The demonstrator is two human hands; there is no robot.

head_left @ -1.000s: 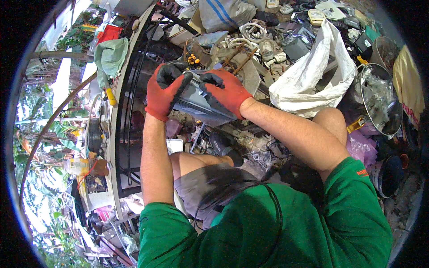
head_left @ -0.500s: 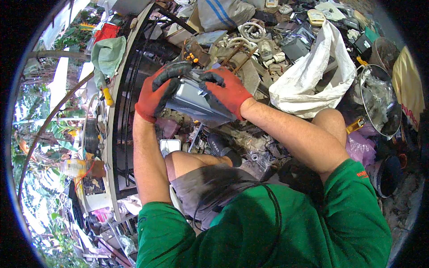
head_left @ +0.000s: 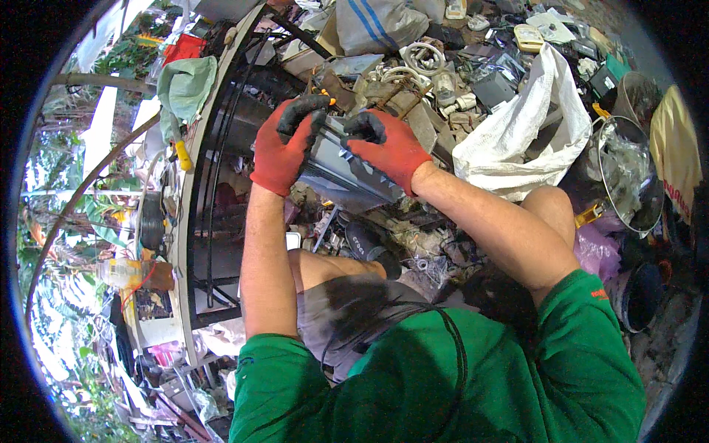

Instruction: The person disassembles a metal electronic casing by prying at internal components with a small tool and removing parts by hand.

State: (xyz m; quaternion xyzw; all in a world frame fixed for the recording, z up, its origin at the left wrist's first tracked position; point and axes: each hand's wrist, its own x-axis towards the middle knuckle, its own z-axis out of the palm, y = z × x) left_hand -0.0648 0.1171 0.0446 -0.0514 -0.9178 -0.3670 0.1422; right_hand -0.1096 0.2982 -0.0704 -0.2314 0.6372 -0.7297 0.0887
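A grey, flat-sided metal box, perhaps a device casing, is tilted between my hands above the scrap-covered ground. My left hand, in a red glove with black fingers, is closed at its far left edge, fingers curled over the top. On the other side my right hand, gloved the same way, has thumb and fingers bent round the upper right edge. The gloves hide the far end of the box, so the exact fingertip contact cannot be seen.
A white woven sack lies open to the right, beside a wire-rimmed container of clear plastic. Electronic scrap and coiled white cable spread beyond my hands. A dark rack stands close on the left, with a green cloth over it.
Both hands and the grey box have shifted slightly to the right in the picture. My left hand has turned and moved closer to my right one. The whole view has shifted a little too.
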